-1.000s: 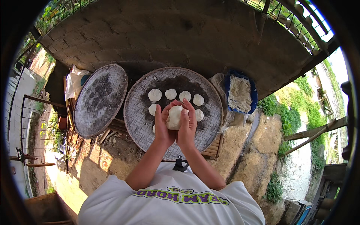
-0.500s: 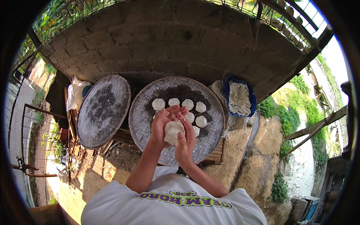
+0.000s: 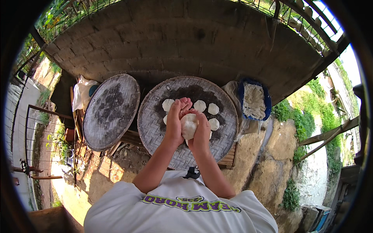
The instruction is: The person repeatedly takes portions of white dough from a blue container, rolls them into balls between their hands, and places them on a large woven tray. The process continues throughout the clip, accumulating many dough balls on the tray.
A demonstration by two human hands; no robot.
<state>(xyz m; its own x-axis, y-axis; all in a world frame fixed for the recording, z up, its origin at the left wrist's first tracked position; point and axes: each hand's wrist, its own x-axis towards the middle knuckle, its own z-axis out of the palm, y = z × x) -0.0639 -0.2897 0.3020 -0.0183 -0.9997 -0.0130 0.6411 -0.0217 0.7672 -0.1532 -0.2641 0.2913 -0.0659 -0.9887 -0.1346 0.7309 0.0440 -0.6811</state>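
Note:
Both palms cup a round, white lump of dough point(image 3: 189, 127) above a large round woven tray point(image 3: 155, 149). My left hand point(image 3: 175, 123) presses against its left side. My right hand point(image 3: 201, 134) curves round the right side, its fingers bent over the top edge. Under and around the hands, several flattened white dough rounds lie on the tray's dark, damp middle, such as one dough round point(image 3: 213, 108) at the right. Others are partly hidden by my hands.
A second woven tray point(image 3: 110, 112), bare with dark stains, leans at the left. A blue tub point(image 3: 268, 106) at the right holds crumbly white dough point(image 3: 254, 101). Behind stands a block wall point(image 3: 163, 42). White cloth point(image 3: 82, 93) hangs at the far left.
My hands have closed more snugly around the dough. The right thumb, earlier resting at its front edge, has shifted, and the right fingers now wrap higher. The whole view has swung slightly.

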